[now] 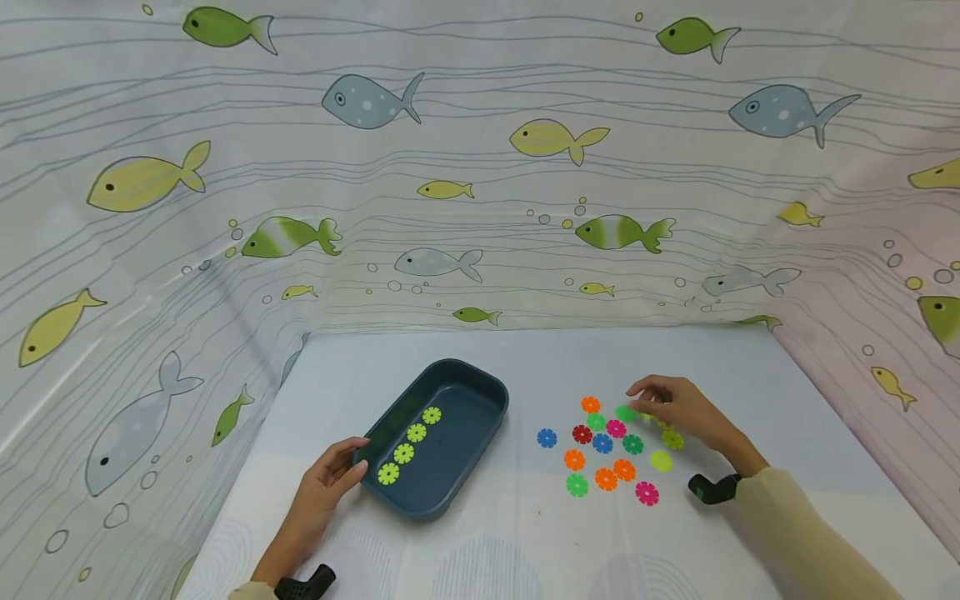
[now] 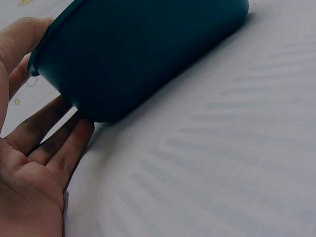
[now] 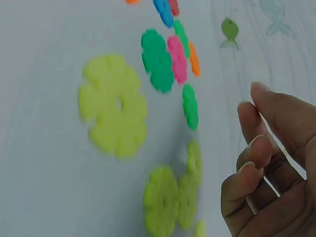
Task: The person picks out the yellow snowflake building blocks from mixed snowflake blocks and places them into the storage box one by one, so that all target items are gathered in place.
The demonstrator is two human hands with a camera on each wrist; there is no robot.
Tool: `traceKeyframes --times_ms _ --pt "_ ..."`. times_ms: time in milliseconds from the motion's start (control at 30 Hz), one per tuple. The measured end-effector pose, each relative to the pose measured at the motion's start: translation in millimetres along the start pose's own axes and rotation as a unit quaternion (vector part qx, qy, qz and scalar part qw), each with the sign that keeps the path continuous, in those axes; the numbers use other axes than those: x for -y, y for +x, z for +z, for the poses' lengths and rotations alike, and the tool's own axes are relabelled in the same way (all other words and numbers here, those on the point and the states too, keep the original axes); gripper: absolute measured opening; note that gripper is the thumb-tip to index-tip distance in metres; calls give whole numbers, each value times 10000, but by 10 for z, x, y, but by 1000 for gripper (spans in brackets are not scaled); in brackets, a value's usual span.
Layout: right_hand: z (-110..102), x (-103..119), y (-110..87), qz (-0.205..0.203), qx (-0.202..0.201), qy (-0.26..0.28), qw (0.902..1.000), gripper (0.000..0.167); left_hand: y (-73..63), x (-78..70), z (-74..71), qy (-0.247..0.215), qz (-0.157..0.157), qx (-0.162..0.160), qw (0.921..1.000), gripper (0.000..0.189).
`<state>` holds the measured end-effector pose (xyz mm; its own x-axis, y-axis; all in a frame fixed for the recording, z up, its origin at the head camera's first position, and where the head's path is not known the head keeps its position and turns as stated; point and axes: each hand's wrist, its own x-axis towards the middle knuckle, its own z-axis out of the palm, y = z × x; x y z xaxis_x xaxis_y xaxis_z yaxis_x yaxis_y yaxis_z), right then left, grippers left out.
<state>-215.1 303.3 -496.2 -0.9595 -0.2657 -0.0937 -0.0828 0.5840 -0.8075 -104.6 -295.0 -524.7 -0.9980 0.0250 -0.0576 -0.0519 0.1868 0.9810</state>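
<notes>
My left hand grips the near-left corner of a dark blue-green tray, its thumb and fingers spread about the rim and outer wall. Inside the tray, several yellow-green notched plastic discs lie in a slanting row. Over the far right of a scatter of such discs hovers my right hand, fingers loosely bent. In the right wrist view, nothing shows between its thumb and fingertips. Below and beside it lie yellow-green discs and a green disc; the hand partly hides some of them in the head view.
Orange, blue, pink, dark red and green discs lie loose right of the tray. A white patterned cloth covers the table. Fish-printed curtains enclose the back and sides.
</notes>
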Motion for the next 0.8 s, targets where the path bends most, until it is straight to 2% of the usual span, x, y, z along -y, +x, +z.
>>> traceKeyframes --times_ms 400,600,800 --pt "-392 -404 -109 342 -772 -697 9940 39 6 25 -7 -94 -17 0 10000 49" --pt "-507 -558 -142 416 -925 -889 9909 39 7 33 -13 -74 -64 -30 9999 49" --pt "-534 -659 -116 478 -984 -1183 9869 42 10 15 -10 -7 -135 -36 9999 50"
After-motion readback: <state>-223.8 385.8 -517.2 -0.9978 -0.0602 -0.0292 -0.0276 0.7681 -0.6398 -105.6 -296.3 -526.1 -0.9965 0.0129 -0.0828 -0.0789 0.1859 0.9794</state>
